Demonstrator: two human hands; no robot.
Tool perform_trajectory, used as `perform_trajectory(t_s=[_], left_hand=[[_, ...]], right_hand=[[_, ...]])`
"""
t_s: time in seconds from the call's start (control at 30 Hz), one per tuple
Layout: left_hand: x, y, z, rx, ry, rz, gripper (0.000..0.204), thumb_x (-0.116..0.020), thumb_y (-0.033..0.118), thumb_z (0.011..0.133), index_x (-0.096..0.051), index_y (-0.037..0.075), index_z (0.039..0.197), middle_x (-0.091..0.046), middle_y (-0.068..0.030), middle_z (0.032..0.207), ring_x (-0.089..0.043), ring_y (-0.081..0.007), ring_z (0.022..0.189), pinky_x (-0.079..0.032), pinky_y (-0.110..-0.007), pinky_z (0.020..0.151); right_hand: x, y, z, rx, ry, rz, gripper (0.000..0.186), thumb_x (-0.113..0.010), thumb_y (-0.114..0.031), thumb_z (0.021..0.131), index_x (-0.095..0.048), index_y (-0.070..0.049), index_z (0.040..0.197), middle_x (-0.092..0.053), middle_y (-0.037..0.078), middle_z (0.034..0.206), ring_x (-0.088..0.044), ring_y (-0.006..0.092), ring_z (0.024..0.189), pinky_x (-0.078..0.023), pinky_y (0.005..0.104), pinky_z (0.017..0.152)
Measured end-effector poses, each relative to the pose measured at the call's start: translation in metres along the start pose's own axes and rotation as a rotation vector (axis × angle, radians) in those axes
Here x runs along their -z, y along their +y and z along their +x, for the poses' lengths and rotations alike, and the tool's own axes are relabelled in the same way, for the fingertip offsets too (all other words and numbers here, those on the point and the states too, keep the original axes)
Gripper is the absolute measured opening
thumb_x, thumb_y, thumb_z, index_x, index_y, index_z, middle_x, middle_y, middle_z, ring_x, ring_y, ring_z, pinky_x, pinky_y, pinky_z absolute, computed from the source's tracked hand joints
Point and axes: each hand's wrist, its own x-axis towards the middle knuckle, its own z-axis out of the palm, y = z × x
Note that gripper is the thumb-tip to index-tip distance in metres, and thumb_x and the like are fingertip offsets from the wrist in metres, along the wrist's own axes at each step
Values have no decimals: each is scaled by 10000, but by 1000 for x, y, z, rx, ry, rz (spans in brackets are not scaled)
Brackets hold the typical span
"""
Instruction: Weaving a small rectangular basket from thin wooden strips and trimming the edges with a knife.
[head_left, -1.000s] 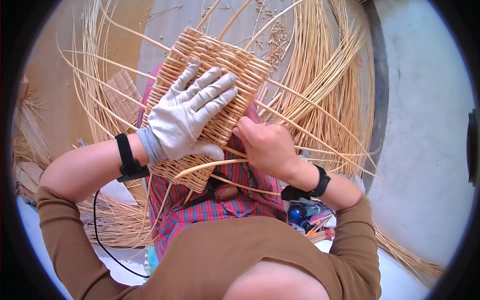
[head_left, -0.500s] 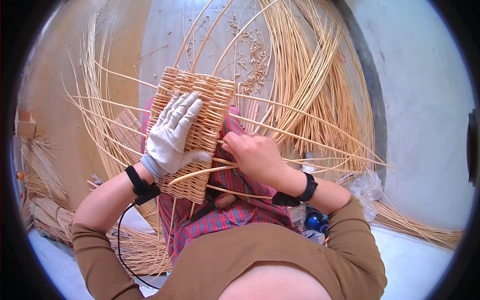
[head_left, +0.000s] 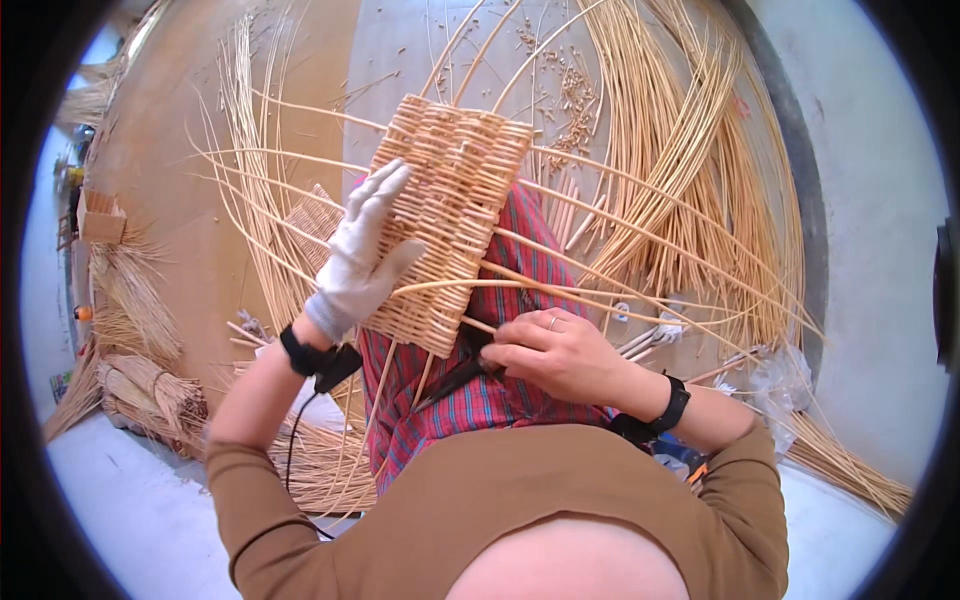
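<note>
A woven wicker panel (head_left: pixel 450 200) lies slanted over my lap, with long rods sticking out at its far, left, right and near sides. My left hand (head_left: pixel 360 255), in a pale glove, rests on the panel's left part. Its fingers are stretched out and the thumb stands apart. Bare and wearing a ring, my right hand (head_left: pixel 560 352) is right of the panel's near corner, fingers curled over the handle end of a dark-bladed tool (head_left: pixel 450 387) on my lap. The hand hides that handle. One loose curved rod (head_left: pixel 440 285) crosses the panel's near part.
Long bundles of rods (head_left: pixel 660 200) spread over the floor at the far right, beside short cut pieces (head_left: pixel 575 100). Another woven piece (head_left: pixel 315 215) lies left of the panel. Tied bundles (head_left: pixel 150 400) and a box (head_left: pixel 100 217) sit at the left; a clear plastic bag (head_left: pixel 785 385) at the right.
My right hand has left the rods at the panel's right edge and come down to the tool on my lap. My left hand has tilted toward the panel's left edge. The whole view has shifted.
</note>
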Motion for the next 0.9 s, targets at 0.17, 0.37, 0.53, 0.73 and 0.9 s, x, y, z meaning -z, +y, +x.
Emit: perform_trajectory(t_s=[0.17, 0.37, 0.53, 0.73, 0.9], left_hand=[[3, 39, -97, 165, 27, 208, 755, -821, 170, 890, -513, 30, 1565, -528, -218, 1569, -451, -423, 1506, -350, -504, 1264], [-49, 67, -119, 241, -61, 519, 944, -852, 325, 822, -432, 73, 1629, -445, -226, 1637, -344, -435, 1570, -180, -601, 1319], [-71, 68, -104, 242, -3, 677, 946, -822, 339, 839, -401, 72, 1643, -415, -267, 1638, -320, -476, 1568, -156, -652, 1302], [-63, 75, -90, 237, -98, 628, 1001, -842, 421, 827, -394, 44, 1639, -402, -292, 1641, -345, -481, 1550, -164, -659, 1289], [-8, 70, -70, 245, -266, 380, 1026, -837, 617, 805, -450, 136, 1625, -529, -238, 1559, -477, -422, 1467, -381, -489, 1230]], right_hand=[[-31, -9, -5, -75, -2, -254, 305, -737, -236, 885, -734, -158, 1179, -611, 53, 1237, -629, 213, 1111, -516, 384, 930], [-70, -9, 6, -7, -11, -529, 232, -655, -267, 913, -754, -107, 1050, -562, 165, 1464, -482, 354, 1411, -347, 514, 1225], [-82, -11, -3, -10, 72, -406, 214, -648, -254, 924, -765, -87, 989, -477, 196, 1616, -338, 390, 1574, -267, 557, 1288], [-46, -46, -10, 28, 60, -499, 207, -633, -227, 948, -729, -54, 1009, -549, 231, 1513, -465, 379, 1485, -361, 540, 1238], [7, -54, -39, -312, -254, 34, 406, -740, -171, 854, -649, -30, 1223, -660, 162, 1123, -675, 328, 1048, -542, 425, 947]])
